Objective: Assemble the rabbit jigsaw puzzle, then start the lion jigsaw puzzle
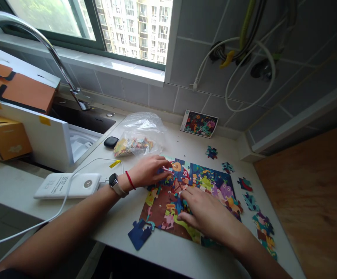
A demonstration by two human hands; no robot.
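A colourful, largely joined puzzle (159, 205) lies flat on the white counter. My left hand (149, 170), with a watch and red string on its wrist, rests over the puzzle's upper left part, fingers apart and touching its pieces. Over the middle and lower right of the puzzle is my right hand (201, 211), its fingers curved and spread on the surface, nothing seen between them. Both hands hide parts of the picture. A dark blue piece (139, 234) sits at the lower left corner. Loose pieces (245, 184) lie along the right side.
A clear plastic bag (142, 135) with more pieces and a black case (111, 142) are behind my left hand. A picture card (199, 124) leans on the wall. A white power bank (68, 185) with a cable, boxes (5, 135) and a sink (81, 118) are leftward.
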